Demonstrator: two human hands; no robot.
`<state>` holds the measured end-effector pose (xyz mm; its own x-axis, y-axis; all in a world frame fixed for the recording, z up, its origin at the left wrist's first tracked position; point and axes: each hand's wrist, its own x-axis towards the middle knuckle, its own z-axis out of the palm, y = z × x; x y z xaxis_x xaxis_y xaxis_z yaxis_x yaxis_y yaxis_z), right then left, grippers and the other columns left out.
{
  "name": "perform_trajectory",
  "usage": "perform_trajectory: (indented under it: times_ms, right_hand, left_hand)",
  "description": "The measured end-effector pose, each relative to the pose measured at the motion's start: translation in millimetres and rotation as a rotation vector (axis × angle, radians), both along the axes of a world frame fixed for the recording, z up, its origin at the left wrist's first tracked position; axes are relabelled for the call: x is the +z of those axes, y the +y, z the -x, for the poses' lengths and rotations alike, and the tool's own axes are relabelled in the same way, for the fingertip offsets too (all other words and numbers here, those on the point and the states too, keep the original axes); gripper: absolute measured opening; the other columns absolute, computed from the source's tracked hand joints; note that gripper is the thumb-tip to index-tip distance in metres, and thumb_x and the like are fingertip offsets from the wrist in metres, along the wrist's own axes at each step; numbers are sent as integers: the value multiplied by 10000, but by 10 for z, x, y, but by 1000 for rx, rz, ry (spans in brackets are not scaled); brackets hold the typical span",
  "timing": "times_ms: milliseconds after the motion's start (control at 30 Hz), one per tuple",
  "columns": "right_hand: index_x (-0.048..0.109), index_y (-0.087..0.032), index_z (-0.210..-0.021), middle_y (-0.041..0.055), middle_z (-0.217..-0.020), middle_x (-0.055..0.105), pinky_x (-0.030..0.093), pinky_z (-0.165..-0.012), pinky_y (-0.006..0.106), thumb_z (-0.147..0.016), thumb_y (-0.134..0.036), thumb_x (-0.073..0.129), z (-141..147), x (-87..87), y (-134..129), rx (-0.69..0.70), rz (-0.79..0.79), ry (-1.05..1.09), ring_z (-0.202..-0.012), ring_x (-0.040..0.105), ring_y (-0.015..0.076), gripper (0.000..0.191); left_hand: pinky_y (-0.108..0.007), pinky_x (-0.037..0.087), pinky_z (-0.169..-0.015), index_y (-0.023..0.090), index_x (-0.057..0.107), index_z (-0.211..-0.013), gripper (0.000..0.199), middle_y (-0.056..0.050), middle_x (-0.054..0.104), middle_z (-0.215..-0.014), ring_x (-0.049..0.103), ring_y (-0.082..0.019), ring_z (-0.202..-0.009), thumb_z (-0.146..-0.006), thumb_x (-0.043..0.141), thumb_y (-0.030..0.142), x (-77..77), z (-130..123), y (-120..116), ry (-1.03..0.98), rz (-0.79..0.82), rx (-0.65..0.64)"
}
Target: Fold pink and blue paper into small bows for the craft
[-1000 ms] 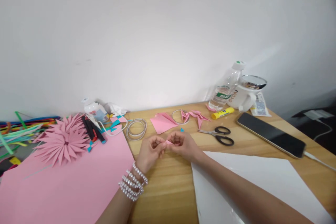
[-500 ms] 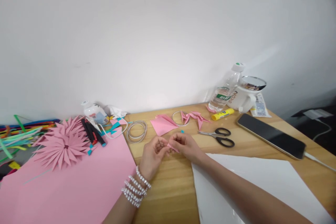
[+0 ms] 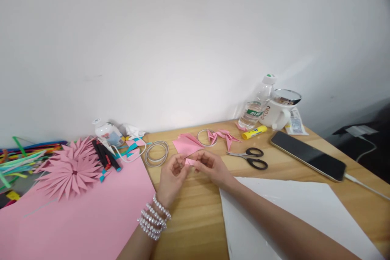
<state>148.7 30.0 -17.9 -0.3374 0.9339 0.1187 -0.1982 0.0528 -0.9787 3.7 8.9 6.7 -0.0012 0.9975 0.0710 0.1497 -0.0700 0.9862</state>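
Piece in hand: a small folded pink paper piece [image 3: 191,162] sat just below the frame's middle, between the two hands.
Left hand: the left hand [image 3: 171,174] pinched the piece's left end, fingers curled close; strands of pearly white bead bracelets [image 3: 153,219] circled the wrist.
Right hand: the right hand [image 3: 211,168] gripped the piece's right end, thumb near the left fingertips.
Above the hands: a flat pink paper stack with fanned edges [image 3: 187,143] lay just beyond the fingers, and left of it a coil of thin metallic rings [image 3: 146,155].
Right of the hands: black-handled metal scissors [image 3: 248,156] lay near, blades toward the right hand, below a yellow glue stick [image 3: 254,132].
Room between the sheets: a strip of the pale wooden worktop [image 3: 189,227] showed at lower centre, bounded by the large pink paper sheet [image 3: 91,223] at lower left and the large white sheet [image 3: 310,203] at lower right.
Forearms: the left one overlapped the pink sheet; the right one crossed the white sheet.
Far edge: the worktop met a white wall [image 3: 195,48] across mid-frame.
Right edge: it slanted down rightward, past a black smartphone [image 3: 307,155].
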Motion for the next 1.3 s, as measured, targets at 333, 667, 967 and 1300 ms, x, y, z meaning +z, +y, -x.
perform_trajectory:
  times_ms: [333, 667, 967, 1300]
  right_hand:
    - [564, -173, -848, 18, -748, 588, 474, -626, 262, -602, -306, 710, 13, -85, -7, -65, 0, 42, -661, 566, 127, 316]
    - [605, -153, -701, 9, -628, 587, 473, -565, 262, -637, -339, 680, -8, -87, -17, -114, -108, -143, -591, 560, 133, 211]
    - [562, -178, -937, 73, -901, 562, 467, -588, 279, -812, -255, 393, -131, -72, 39, -767, -245, -359, -702, 539, 149, 223]
    - [585, -212, -1012, 79, -938, 563, 441, -749, 390, -675, -170, 553, -133, -177, 40, -546, -278, -752, -865, 518, 238, 342]
  left_hand:
    - [-242, 477, -541, 128, 604, -660, 193, -22, 633, -588, 582, -126, -520, -623, 662, 308, 72, 14, 15, -49, 108, -14]
    - [-212, 451, -409, 117, 571, -681, 241, -35, 639, -564, 568, -112, -414, -688, 612, 354, 5, 53, 16, -95, 242, -178]
    - [-226, 478, -477, 117, 617, -803, 254, -13, 636, -557, 584, -120, -487, -636, 665, 303, 41, 110, 65, -312, 187, 118]
    - [-230, 482, -517, 121, 595, -755, 234, -33, 656, -642, 594, -116, -514, -655, 649, 326, 30, 123, 86, -369, 224, 140]
